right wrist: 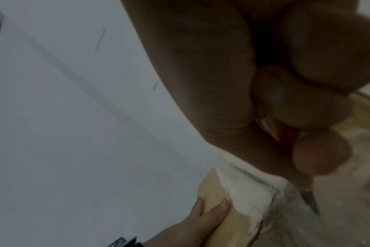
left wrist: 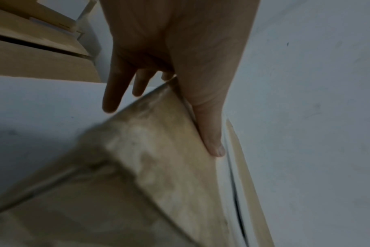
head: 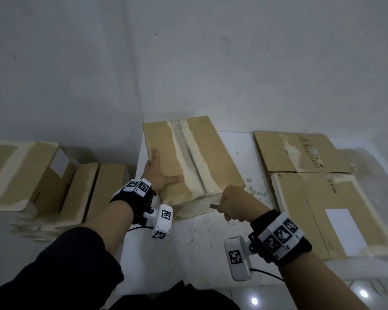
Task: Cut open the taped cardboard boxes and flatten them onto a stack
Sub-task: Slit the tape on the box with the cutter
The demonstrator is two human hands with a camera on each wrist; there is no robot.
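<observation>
A taped cardboard box (head: 213,153) lies on the white table (head: 199,238), with a pale tape seam down its top. My left hand (head: 159,175) braces its near left corner. The thumb (left wrist: 213,142) lies flat on top and the straight fingers (left wrist: 110,100) reach down the side of the box (left wrist: 158,150). My right hand (head: 235,202) grips a cutter at the near right corner. Its short blade (head: 213,206) points left at the box's near face. In the right wrist view the blade (right wrist: 310,202) hangs over the taped end (right wrist: 243,197).
Two flattened cardboard sheets (head: 300,153) (head: 323,209) lie on the table's right side. Several more boxes (head: 20,173) (head: 92,189) stand on a lower surface to the left. A grey wall rises just behind the box. Tape scraps dot the tabletop.
</observation>
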